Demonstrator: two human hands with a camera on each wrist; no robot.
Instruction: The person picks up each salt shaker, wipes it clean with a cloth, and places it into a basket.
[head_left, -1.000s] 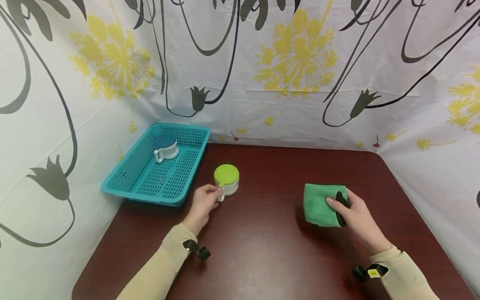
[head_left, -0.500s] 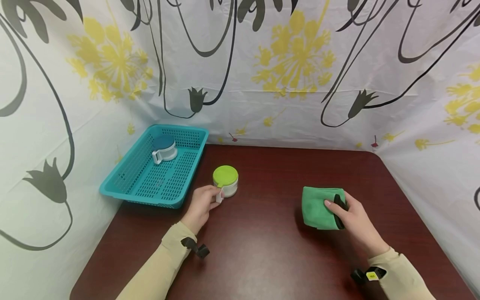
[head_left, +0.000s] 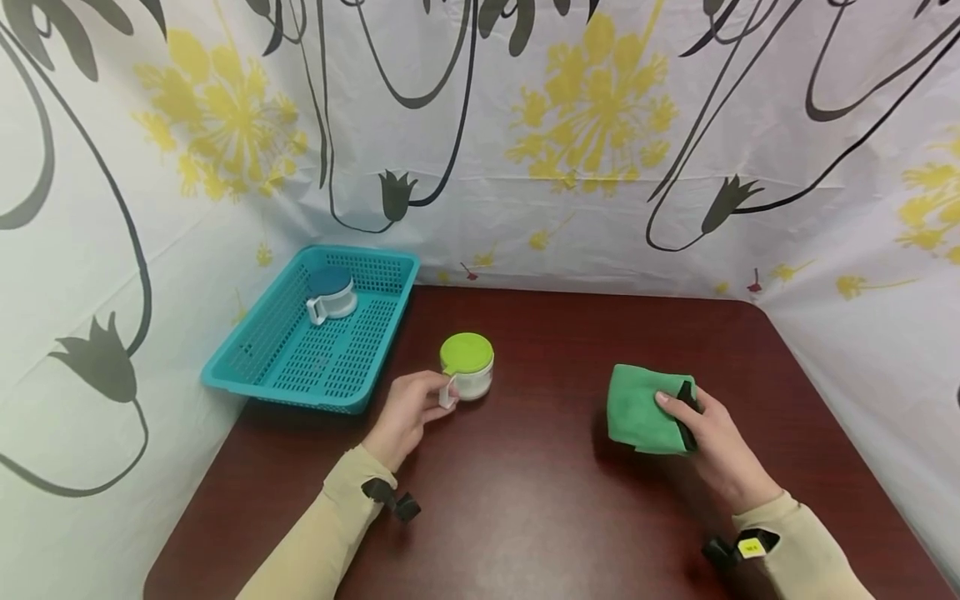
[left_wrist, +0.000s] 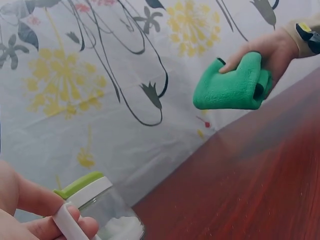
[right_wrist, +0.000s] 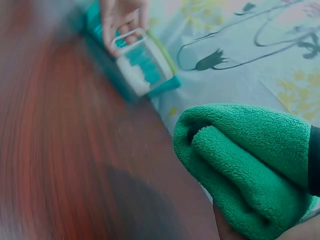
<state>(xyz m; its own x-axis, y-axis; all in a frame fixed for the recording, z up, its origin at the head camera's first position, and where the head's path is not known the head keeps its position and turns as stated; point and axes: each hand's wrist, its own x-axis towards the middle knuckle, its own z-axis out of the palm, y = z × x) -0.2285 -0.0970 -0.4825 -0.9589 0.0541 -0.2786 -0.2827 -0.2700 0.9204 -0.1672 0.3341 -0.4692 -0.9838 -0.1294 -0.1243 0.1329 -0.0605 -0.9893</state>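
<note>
The blue-lidded jar (head_left: 332, 293) sits in the basket (head_left: 300, 360) already — the green-lidded jar (head_left: 469, 365), left hand (head_left: 408, 411) pinching its handle (head_left: 447, 393), isn't — and the right hand (head_left: 722, 454) grips a cloth (head_left: 641, 412).

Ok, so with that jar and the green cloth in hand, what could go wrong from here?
The left hand pinches the jar only by its handle, so it might swing or tip if moved quickly.

If it tips and the green lid is loose, the white contents could spill.

The right hand grips the folded cloth at one side, so its free folds might open.
</note>
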